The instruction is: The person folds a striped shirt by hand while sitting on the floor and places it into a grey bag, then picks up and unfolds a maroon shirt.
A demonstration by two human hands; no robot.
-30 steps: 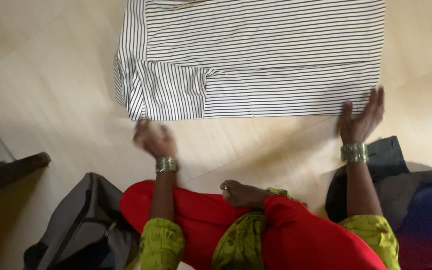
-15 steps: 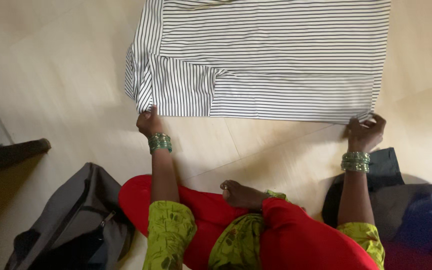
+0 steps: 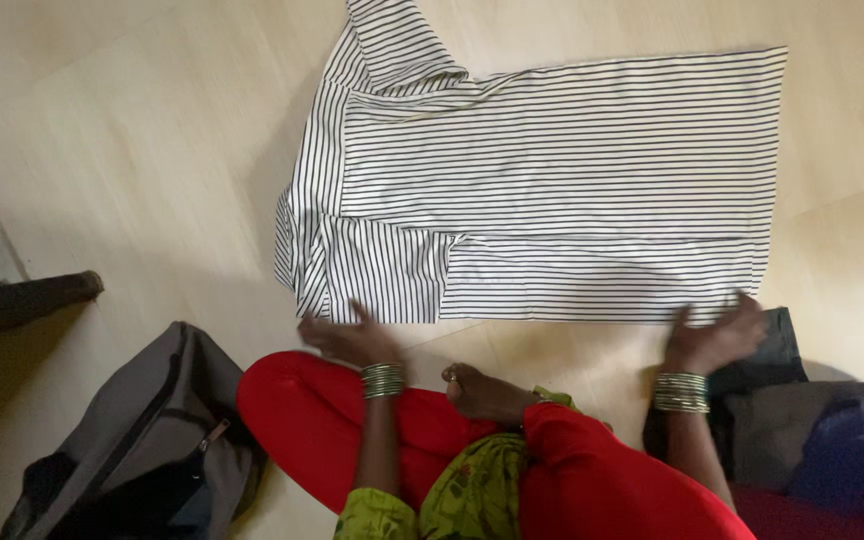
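Note:
A white shirt with thin black stripes (image 3: 552,190) lies flat on the pale floor, partly folded, with one sleeve pointing away at the top. My left hand (image 3: 347,338) hovers just below the shirt's near left corner, fingers spread and empty. My right hand (image 3: 717,335) rests at the near right corner, fingers apart, its tips at the hem. Both wrists wear green bangles. I sit cross-legged in red trousers (image 3: 572,470), with a bare foot (image 3: 482,390) between my hands.
A grey bag (image 3: 152,440) lies at the lower left beside my knee. A dark wooden piece (image 3: 22,300) juts in from the left edge. A heap of dark and blue clothes (image 3: 812,430) sits at the lower right, close to my right wrist.
Half a second ago both hands pinched the shirt's near corners. Now they have let go and opened, and the shirt lies closer to my legs with its sleeve in view.

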